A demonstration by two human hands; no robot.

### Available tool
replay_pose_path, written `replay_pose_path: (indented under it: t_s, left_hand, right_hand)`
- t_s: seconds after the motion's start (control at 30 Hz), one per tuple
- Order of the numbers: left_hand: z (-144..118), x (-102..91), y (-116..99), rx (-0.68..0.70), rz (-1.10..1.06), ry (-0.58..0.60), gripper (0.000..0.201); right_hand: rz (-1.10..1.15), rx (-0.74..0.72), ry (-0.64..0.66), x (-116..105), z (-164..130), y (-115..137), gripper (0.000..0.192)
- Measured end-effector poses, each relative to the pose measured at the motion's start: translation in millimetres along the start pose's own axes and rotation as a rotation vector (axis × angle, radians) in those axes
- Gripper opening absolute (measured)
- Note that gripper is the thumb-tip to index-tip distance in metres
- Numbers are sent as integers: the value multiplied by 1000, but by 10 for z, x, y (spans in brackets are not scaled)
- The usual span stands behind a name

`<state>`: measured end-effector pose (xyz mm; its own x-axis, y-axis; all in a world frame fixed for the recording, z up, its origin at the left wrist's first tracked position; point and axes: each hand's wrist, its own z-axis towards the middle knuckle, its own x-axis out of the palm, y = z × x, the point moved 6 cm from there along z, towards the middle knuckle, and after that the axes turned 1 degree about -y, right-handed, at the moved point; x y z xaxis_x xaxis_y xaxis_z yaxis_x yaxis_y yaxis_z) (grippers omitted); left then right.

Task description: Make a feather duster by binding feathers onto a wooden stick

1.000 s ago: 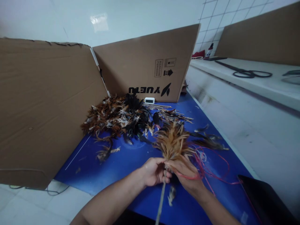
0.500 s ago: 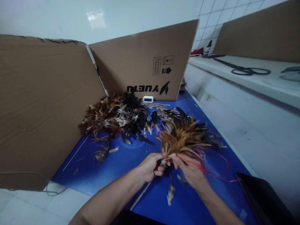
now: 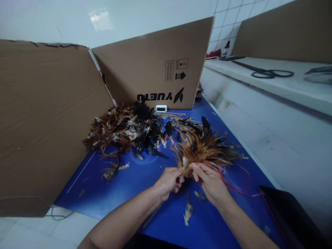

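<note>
two hands of ours meet at the base of a feather bunch (image 3: pixel 207 150), toward the near right of the blue table (image 3: pixel 121 200). our left hand (image 3: pixel 166 183) has its fingers curled in, closed on the base of the bunch; a stick (image 3: pixel 151 217) slants out below it toward the near edge. our right hand (image 3: pixel 211 181) has thumb and forefinger brought together just beside the left, pinching the red cord (image 3: pixel 238 191) against the base; whether they also grip a feather, we cannot tell. the bunch fans away from us, brown and black, its far tips over other feathers. the cord trails right to a dark object (image 3: pixel 290 214) at the near right.

just nearer than our hands we see a loose feather (image 3: pixel 188 212). far left lies a feather pile (image 3: pixel 121 129), against two cardboard panels (image 3: pixel 145 65); beside it, on the far side, stand a small white device (image 3: pixel 161 108) and some thin sticks (image 3: pixel 172 114), lying flat. on the ledge (image 3: pixel 303 93) at far right we have scissors (image 3: pixel 269 73) and a bottle (image 3: pixel 226 50).
</note>
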<state>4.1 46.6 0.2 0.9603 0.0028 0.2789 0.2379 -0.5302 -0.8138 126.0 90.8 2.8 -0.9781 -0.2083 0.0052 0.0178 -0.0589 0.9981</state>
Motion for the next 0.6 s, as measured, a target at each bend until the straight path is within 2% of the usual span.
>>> replay_pose_path:
  t_s: [0.13,0.27,0.43,0.6]
  left_hand:
    - [11,7,19,137,104,-16,53]
    - [14,-8,18,264,258,-24,55]
    - [54,-54,39,233,315,-75,51]
    - [92,-86,54,208,375,-124,45]
  right_hand:
    - [18,20,10,4,9,2,41]
    - [31,18,20,11,10,25,42]
    - [51,22,19,27,3,57,43]
    - [125,80,26,16,7,-4,32]
